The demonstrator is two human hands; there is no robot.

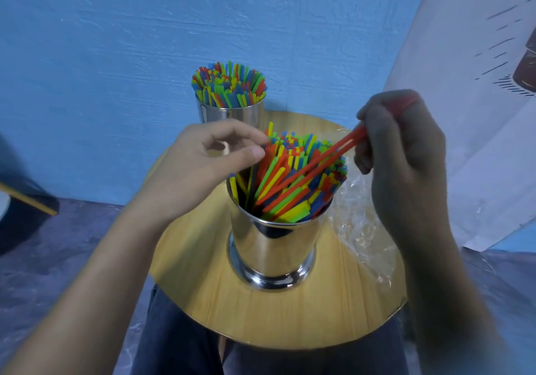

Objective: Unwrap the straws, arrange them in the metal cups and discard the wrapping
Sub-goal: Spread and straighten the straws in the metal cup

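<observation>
Over the near cup (272, 247), the right hand (403, 157) pinched red straws (319, 163), slanted to slide in. The left hand (203, 160), fingers (240, 131) loosely curled, touched the bunch (290, 154), probably parting it. Wrapping (356, 223) (clear film) lay beside it.

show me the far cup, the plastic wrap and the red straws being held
far cup (232, 115), head view, its metal wall
plastic wrap (358, 229), head view, middle of the crumpled sheet
red straws (333, 149), head view, mid shaft

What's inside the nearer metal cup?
Red, yellow, green and blue straws fill the nearer metal cup, many leaning. Its bottom and the straws' lower ends are hidden.
</observation>
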